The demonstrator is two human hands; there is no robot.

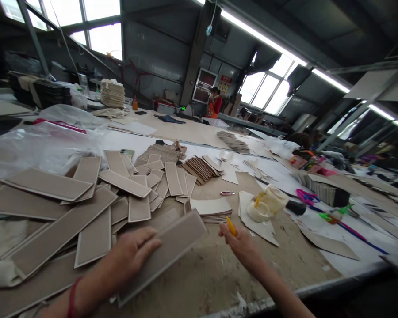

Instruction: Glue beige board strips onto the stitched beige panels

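My left hand [134,249] grips a long taupe rectangular panel [177,245] with a pale border, tilted above the worktable [219,269]. Fingers lie over the panel's upper edge; some of the grip is hidden. To the right, my right hand [240,243] is closed around a small yellow tool [231,225] with a tapered tip, its kind unclear. Just beyond the hands lies a neat stack of pale-topped strips [212,207]. A round whitish tub [258,211], with something yellow in it, rests on pale sheets [265,230] beyond my right hand.
Many loose taupe panels [53,185] pile up on the left. A fanned row of brown pieces [200,170] and a small pink-handled tool [227,193] lie farther back. Clear plastic sheeting [36,141] covers the far left. A person in orange and red [214,104] is in the background.
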